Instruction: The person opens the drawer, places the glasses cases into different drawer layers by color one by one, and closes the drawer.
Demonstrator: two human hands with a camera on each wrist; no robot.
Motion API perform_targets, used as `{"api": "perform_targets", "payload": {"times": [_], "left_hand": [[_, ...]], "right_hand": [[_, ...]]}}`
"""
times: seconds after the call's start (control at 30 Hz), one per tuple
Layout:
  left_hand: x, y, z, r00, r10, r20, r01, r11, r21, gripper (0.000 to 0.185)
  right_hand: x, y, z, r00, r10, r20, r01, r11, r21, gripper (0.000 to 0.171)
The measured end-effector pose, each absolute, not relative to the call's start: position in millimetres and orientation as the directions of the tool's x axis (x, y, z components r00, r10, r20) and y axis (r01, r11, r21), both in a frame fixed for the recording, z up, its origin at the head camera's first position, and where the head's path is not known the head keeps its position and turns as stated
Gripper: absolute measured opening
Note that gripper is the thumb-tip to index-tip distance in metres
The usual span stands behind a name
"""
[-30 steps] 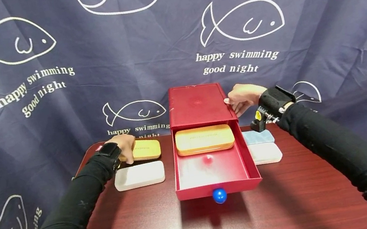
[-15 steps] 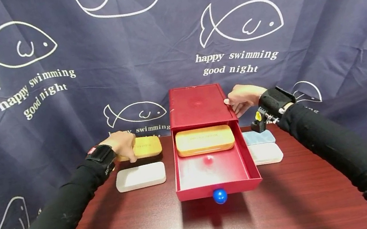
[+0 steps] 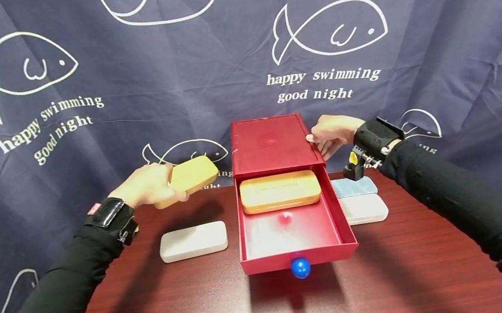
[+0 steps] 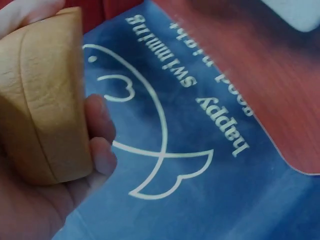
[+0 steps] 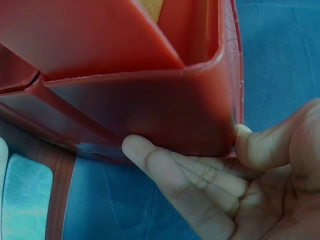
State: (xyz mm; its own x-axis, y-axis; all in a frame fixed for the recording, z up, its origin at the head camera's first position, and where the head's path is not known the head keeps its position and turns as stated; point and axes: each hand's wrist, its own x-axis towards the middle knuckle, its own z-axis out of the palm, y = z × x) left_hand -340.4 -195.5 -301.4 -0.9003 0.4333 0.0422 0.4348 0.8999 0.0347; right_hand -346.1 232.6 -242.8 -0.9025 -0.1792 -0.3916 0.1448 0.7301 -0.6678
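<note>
A: Left hand (image 3: 148, 186): holding one yellow case (image 3: 194, 173), tilted, above the desk (image 3: 196, 304). Right hand (image 3: 333, 130): gripping the red box (image 3: 271, 142) by its side.

B: Hazards?

A: Case may slip, being held toward one end; box could tip forward, its drawer (image 3: 269, 263) extended, if that grip loosens.

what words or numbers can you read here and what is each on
"happy swimming": on the dark blue curtain, repeated
"good night": same curtain, beneath it
Lettering on the yellow case in the drawer: too small to read
Red label on the left wrist strap: any text too small
</note>
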Motion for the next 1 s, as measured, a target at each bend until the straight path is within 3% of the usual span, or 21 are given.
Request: {"api": "perform_targets", "payload": {"times": [0.13,0.5,0.87,1.0], "left_hand": [[-336.4,-198.1,-288.6,-0.904,0.419,0.08,0.425,0.902,0.08,0.06],[-314.2,-176.8,-255.8,-0.869,0.466,0.169,0.495,0.816,0.299,0.052],[-296.0,-140.9,-228.5,-0.818,0.567,0.093,0.568,0.775,0.276,0.067],[-288.2,-131.3,-220.9,-0.786,0.614,0.074,0.61,0.751,0.252,0.065]], "right_hand": [[-346.5,232.0,-242.7,-0.901,-0.182,-0.394,0.146,0.727,-0.671,0.023],[-345.4,231.4,-241.5,-0.899,-0.188,-0.394,0.14,0.731,-0.668,0.026],[-346.3,231.8,-243.1,-0.902,-0.189,-0.388,0.133,0.734,-0.666,0.025],[-346.6,231.1,-244.0,-0.904,-0.183,-0.386,0.138,0.731,-0.669,0.024]]}}
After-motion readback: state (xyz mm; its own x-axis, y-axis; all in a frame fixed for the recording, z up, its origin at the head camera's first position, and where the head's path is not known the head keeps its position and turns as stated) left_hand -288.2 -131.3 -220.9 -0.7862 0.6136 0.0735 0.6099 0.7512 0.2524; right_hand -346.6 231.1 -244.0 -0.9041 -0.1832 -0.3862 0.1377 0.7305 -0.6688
